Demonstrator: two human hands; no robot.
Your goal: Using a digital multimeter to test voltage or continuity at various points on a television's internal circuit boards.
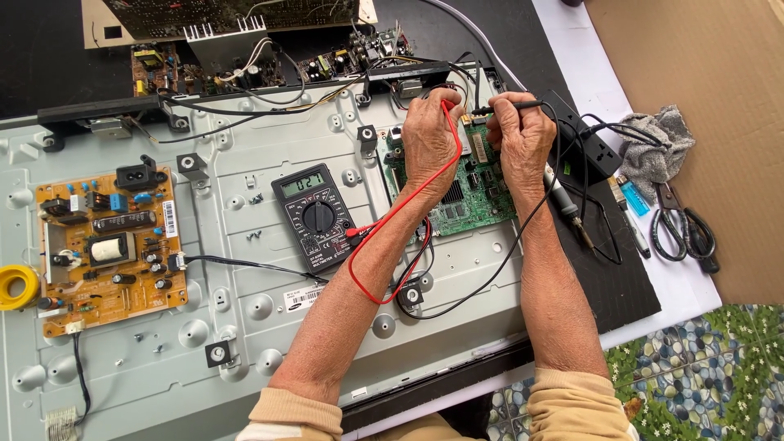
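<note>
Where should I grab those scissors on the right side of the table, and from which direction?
Take the scissors by the dark handle loops at their near end, coming from your right. The blades point away toward the grey rag, and that side lies bare, while a blue lighter and a pen lie close on the left.

back panel (269,327): grey metal, smooth, dull shine | meter (316,216): black plastic, matt | red lead (392,216): shiny rubbery plastic | green board (478,196): hard, glossy | rag (657,143): grey cloth, rough | cardboard (719,73): brown, matt | scissors (682,229): metal blades, black plastic handles | tape roll (16,286): yellow, shiny
</note>
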